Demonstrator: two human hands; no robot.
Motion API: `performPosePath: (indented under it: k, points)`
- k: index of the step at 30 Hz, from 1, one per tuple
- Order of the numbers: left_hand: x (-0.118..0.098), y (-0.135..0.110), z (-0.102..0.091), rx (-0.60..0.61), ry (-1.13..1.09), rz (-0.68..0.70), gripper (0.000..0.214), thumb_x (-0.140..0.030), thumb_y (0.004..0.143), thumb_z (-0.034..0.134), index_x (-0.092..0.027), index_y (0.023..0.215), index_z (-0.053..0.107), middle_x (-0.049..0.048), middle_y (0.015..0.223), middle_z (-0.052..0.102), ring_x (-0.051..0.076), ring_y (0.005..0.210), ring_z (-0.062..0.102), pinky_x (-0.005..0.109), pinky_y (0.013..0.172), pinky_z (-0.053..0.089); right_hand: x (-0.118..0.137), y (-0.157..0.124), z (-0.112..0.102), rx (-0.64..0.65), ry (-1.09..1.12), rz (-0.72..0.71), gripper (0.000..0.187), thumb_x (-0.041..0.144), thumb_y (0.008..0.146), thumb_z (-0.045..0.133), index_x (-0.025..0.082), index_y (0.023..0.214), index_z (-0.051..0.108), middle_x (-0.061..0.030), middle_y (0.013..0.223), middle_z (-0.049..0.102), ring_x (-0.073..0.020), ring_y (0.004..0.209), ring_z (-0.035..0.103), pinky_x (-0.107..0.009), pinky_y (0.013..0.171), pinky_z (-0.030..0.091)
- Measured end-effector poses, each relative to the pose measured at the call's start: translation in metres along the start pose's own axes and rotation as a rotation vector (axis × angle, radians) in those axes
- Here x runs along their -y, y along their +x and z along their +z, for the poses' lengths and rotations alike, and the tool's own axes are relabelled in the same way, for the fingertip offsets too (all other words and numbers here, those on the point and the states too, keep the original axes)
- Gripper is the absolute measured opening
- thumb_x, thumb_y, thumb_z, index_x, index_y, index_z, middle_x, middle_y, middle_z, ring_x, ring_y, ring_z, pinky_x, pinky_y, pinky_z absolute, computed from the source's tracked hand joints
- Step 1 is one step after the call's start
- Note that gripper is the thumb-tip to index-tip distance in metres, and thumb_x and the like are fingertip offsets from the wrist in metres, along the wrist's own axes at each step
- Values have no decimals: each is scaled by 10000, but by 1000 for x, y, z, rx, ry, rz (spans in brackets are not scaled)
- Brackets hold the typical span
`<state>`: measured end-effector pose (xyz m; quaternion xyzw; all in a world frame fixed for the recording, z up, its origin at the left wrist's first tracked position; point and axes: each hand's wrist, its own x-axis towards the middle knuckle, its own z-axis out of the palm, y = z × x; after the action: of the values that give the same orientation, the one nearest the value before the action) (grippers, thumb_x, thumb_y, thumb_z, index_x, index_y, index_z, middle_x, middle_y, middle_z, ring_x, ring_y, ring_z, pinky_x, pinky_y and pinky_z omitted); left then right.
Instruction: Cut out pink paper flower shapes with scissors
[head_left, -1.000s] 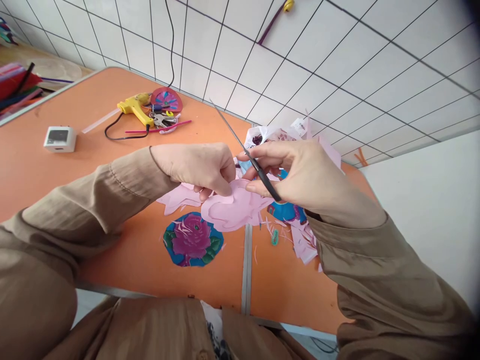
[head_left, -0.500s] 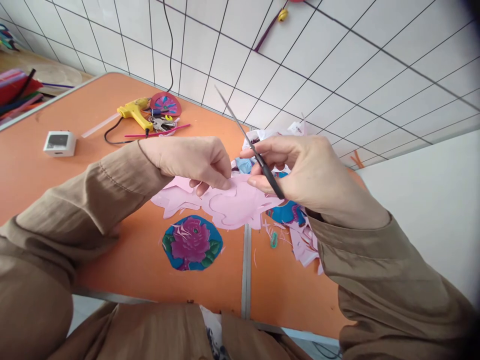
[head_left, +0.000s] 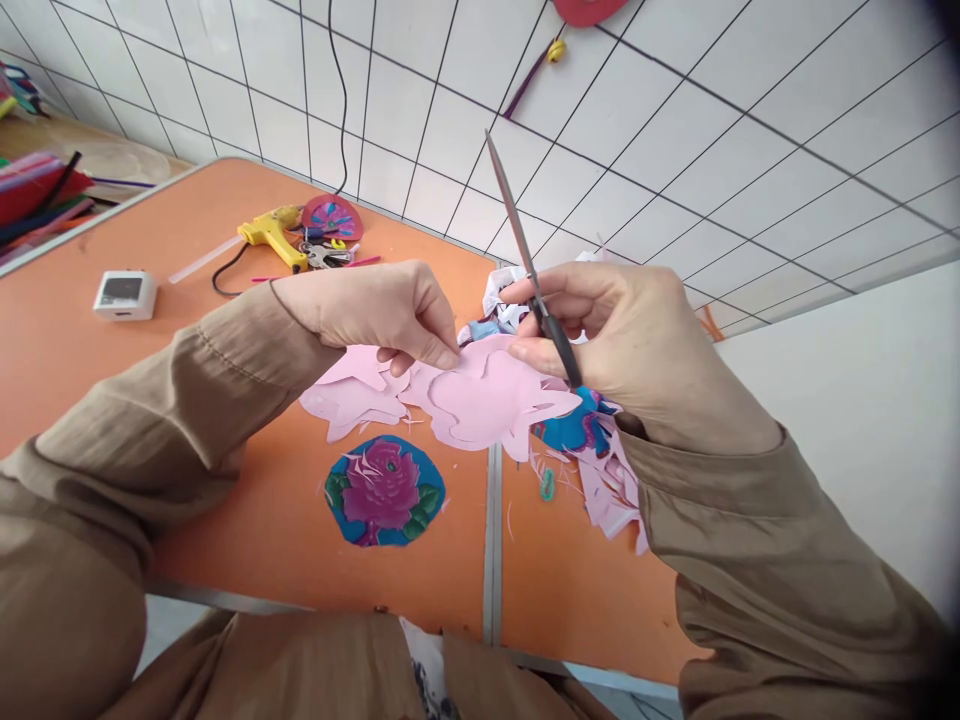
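Note:
My left hand (head_left: 397, 315) pinches the upper edge of a pink cut-out sheet (head_left: 487, 400), which looks like paper or thin felt with wavy edges. In my right hand (head_left: 600, 320) is a pair of scissors (head_left: 536, 270) with dark handles, its blades pointing up and away from me. The right fingertips are close to the sheet's upper right edge; whether they touch it I cannot tell. More pink pieces (head_left: 352, 400) lie under and beside my left hand. Nearer to me, a blue octagonal piece with a magenta rose (head_left: 386, 490) lies flat, with thin pink shreds on it.
On the orange table (head_left: 247, 540) are a yellow glue gun (head_left: 274, 235), a white adapter (head_left: 125, 295), keys (head_left: 326, 255) and a round red patterned piece (head_left: 332, 217). Pink scraps (head_left: 611, 490) and a green clip (head_left: 547, 484) lie at right. A tiled wall (head_left: 420, 110) stands behind.
The scissors have swung more upright, with their tips moving right. My right hand has shifted slightly right, and the pink sheet has turned a little, its pointed strips now showing more at right.

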<state>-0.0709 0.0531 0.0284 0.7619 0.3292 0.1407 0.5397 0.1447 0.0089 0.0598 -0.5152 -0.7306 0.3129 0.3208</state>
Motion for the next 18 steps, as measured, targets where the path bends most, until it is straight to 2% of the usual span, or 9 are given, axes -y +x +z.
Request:
performPosePath:
  k: [5,9,11,18]
  points:
    - [-2,0,2,-38,44,-14,143,-256,758,725,-130,694,712,-27,457,542,69,411,478,210,444,319,-1,0,-2,4,-2,38,299,178,646,773,238,936,733,29,647,635,-108,538,555,-220,441,443]
    - [-6,-3,4,-73,30,-18,109,-221,777,694,-119,780,732,-25,515,570,69,444,477,213,477,360,-3,1,-4,17,-20,79,309,188,661,768,260,960,733,36,653,628,-95,489,531,-222,413,427]
    - [-7,-3,4,-92,32,-8,77,-195,752,695,-128,757,733,-36,486,552,66,419,456,216,463,347,-3,2,-4,29,-26,95,313,198,660,773,260,964,730,39,648,626,-91,474,525,-224,412,427]
    - [-8,-4,5,-101,90,-7,68,-200,732,683,-147,720,724,-43,461,534,63,406,438,219,454,313,-1,2,-1,34,6,61,311,218,638,803,225,939,725,29,629,640,-111,514,566,-231,446,465]
